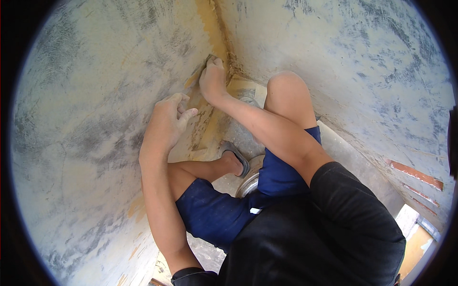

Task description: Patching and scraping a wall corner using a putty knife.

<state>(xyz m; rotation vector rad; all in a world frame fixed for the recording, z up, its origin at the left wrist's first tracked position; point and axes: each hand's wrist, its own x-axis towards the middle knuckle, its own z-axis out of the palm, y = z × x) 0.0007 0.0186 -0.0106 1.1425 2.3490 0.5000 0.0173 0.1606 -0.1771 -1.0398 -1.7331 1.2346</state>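
Observation:
My right hand point(213, 80) is closed and pressed to the left wall point(90, 109), close beside the corner. A small dark grey edge shows at its fingertips, but the hand hides what it is. Lower on the same wall rests my left hand point(172, 114), dusted pale, its fingers half bent and the thumb held apart, with nothing visible in it. The wall is whitish, with grey smudges and scratches. A yellow-brown strip point(206, 19) runs down along the corner and comes out again below my right hand.
A second patchy wall point(343, 62) rises on the right, with red-brown marks point(416, 175) low down. I sit on a round pale bucket-like thing point(250, 183), knees apart. My sandalled foot point(234, 159) stands near the left wall's base on the dusty grey floor point(341, 145).

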